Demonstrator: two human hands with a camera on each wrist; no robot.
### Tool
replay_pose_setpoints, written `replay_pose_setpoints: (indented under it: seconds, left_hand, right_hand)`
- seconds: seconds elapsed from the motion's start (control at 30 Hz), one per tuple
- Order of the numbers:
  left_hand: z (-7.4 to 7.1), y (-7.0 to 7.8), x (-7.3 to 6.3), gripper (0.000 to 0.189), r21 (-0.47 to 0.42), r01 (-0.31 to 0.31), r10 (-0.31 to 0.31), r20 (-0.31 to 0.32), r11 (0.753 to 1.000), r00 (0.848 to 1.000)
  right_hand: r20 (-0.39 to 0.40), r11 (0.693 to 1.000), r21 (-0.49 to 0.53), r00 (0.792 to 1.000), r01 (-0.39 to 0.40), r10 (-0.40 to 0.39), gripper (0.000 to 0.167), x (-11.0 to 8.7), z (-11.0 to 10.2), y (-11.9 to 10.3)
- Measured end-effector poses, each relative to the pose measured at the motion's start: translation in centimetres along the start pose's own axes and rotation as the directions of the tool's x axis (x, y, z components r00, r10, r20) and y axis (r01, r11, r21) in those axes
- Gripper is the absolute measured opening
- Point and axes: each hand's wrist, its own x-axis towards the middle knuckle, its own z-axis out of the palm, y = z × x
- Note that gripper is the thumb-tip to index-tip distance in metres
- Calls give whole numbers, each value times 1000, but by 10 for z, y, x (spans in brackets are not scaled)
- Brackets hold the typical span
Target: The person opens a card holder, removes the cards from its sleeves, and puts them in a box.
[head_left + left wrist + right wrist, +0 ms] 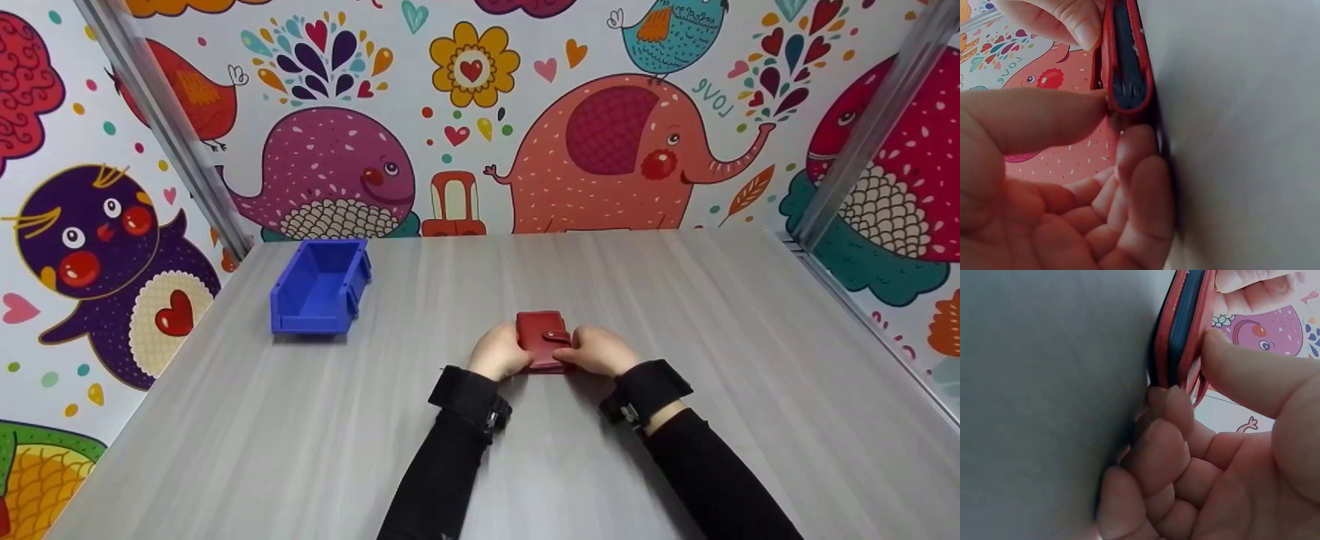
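A closed red wallet [538, 337] with a snap strap on its right side lies at the middle of the table. My left hand [500, 352] pinches its left edge, thumb on top and curled fingers at the side. On the opposite edge, my right hand [602, 350] grips it near the strap, thumb on the cover. The left wrist view shows the rounded spine end of the wallet [1129, 104] between thumb and fingers. In the right wrist view, dark blue inner layers show between the red covers of the wallet [1185, 326].
A blue plastic bin [319, 289] stands at the back left of the grey wood-grain table [300, 450]. Panels printed with cartoon animals [600, 165] rise along the back and sides, with metal posts [165, 120] at the corners.
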Motion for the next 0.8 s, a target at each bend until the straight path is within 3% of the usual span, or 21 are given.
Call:
replay_pose_setpoints:
  seconds: [0.2, 0.5, 0.8]
  left_hand:
    - [0, 0, 0, 16, 0, 4, -4, 6, 1000, 1000]
    - [1, -1, 1, 19, -16, 4, -4, 11, 1000, 1000]
    - [2, -3, 3, 15, -28, -9, 10, 21, 1000, 1000]
  right_hand:
    - [-21, 1000, 0, 1000, -9, 9, 32, 1, -2, 0]
    - [-184, 996, -92, 983, -11, -7, 25, 8, -7, -9]
    - [-199, 980, -197, 978, 21, -61, 27, 15, 0, -20]
